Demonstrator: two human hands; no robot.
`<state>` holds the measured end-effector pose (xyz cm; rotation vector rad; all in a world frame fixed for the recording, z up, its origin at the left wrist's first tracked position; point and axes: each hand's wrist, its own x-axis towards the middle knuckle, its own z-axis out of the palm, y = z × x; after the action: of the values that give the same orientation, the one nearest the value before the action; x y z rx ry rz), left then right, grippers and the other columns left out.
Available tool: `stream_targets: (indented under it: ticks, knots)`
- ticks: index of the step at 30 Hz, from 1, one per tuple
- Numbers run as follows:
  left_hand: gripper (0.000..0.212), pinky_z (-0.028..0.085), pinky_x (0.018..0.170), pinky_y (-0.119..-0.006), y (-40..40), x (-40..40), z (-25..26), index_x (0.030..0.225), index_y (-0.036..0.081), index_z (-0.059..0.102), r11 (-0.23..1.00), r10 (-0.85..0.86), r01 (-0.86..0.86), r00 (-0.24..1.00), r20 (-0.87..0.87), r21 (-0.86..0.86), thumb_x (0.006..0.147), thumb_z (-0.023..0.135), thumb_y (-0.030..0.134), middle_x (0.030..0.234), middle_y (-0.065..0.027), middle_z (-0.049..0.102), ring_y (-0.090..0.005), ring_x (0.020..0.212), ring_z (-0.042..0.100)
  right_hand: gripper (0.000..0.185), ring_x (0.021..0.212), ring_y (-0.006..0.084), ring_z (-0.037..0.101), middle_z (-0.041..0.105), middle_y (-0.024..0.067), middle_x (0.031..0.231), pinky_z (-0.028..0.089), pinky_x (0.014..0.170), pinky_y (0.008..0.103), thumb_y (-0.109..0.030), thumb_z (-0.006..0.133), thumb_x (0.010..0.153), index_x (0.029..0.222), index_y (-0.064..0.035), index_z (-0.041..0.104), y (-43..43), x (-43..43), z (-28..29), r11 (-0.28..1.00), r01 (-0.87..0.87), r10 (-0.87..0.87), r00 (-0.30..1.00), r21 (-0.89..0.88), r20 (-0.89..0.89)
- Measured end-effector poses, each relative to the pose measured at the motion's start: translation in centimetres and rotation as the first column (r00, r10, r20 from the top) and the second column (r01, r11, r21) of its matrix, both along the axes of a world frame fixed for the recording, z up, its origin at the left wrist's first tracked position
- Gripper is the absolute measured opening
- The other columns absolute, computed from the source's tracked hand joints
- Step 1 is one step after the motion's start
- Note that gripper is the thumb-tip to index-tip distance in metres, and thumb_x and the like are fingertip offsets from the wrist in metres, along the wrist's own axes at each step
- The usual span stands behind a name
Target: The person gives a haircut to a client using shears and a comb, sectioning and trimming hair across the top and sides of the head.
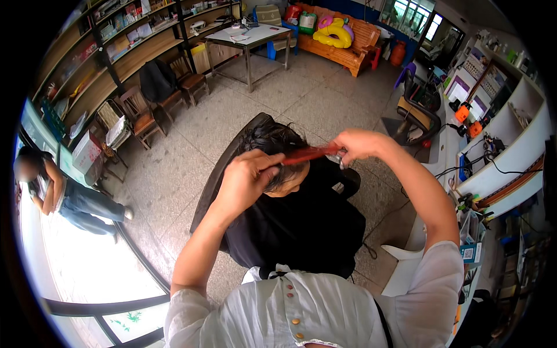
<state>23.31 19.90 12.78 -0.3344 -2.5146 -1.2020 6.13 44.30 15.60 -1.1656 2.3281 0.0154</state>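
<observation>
A seated person wears a black cape [304,222], and their dark, damp-looking hair [272,137] is below my hands. A red comb [310,153], blurred, spans the gap between my hands in front of the person's head. My right hand [359,145] grips the comb's right end. Silver metal, apparently scissors [342,162], shows under those fingers. My left hand [248,178] is at the side of the head, its thumb and fingers bent near the comb's left end. Whether it pinches the comb, hair or nothing is unclear.
A dark chair back [209,191] stands behind the seated person. On the right runs a white counter [439,174] with orange-and-black tools [463,112] and cables. Another person [82,195] leans by the glass at left. Wooden chairs [143,115], a table [248,35] and a bench [361,48] stand farther off.
</observation>
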Motion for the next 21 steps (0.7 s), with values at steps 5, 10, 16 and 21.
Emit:
stream_targets:
  ticks: [5, 10, 16, 21]
  knots:
    - [0.023, 0.046, 0.077, -0.035, -0.5, -0.6, -1.9, 0.098, 0.011, 0.069, 0.946, -0.139, 0.107, 0.987, -0.085, -0.306, 0.075, 0.065, 0.01, 0.084, -0.0072, 0.064, -0.0256, 0.088, 0.06, 0.037, 0.073, 0.0222, 0.06, 0.064, 0.0081, 0.078, 0.046, 0.065, 0.0355, -0.01, 0.072, 0.07, 0.105, -0.0044, 0.061, -0.3, -0.2, 1.5, 0.999, 0.03, -0.028, 0.998, -0.031, 0.048]
    - [0.025, 0.045, 0.079, -0.036, -1.5, -2.4, -1.9, 0.103, 0.01, 0.068, 0.824, 0.279, -0.39, 0.911, -0.304, -0.411, 0.078, 0.063, 0.009, 0.086, -0.0071, 0.062, -0.0266, 0.087, 0.058, 0.045, 0.072, 0.0236, 0.058, 0.061, 0.0069, 0.078, 0.045, 0.063, 0.0359, -0.025, 0.078, 0.063, 0.098, -0.0034, 0.059, 1.1, 0.2, 2.5, 0.994, -0.062, 0.055, 0.995, -0.085, -0.084]
    - [0.028, 0.047, 0.076, -0.036, -1.3, -0.8, 0.2, 0.106, 0.006, 0.067, 0.962, 0.171, -0.196, 0.975, -0.142, -0.192, 0.078, 0.065, 0.007, 0.087, -0.009, 0.062, -0.0282, 0.084, 0.058, 0.038, 0.073, 0.0243, 0.06, 0.063, 0.009, 0.076, 0.045, 0.062, 0.0369, -0.023, 0.079, 0.063, 0.088, -0.0031, 0.059, -0.4, -0.6, 1.2, 0.995, -0.049, 0.055, 0.996, 0.084, -0.066]
    - [0.027, 0.048, 0.075, -0.037, -0.9, -1.1, -1.4, 0.103, 0.006, 0.068, 0.957, -0.217, 0.22, 0.975, 0.035, -0.189, 0.076, 0.066, 0.006, 0.083, -0.012, 0.062, -0.0304, 0.083, 0.059, 0.024, 0.072, 0.0221, 0.061, 0.062, 0.0092, 0.072, 0.046, 0.064, 0.0375, -0.013, 0.075, 0.069, 0.088, -0.0042, 0.062, -3.0, -0.9, 2.7, 0.995, 0.063, -0.066, 0.997, 0.078, 0.042]
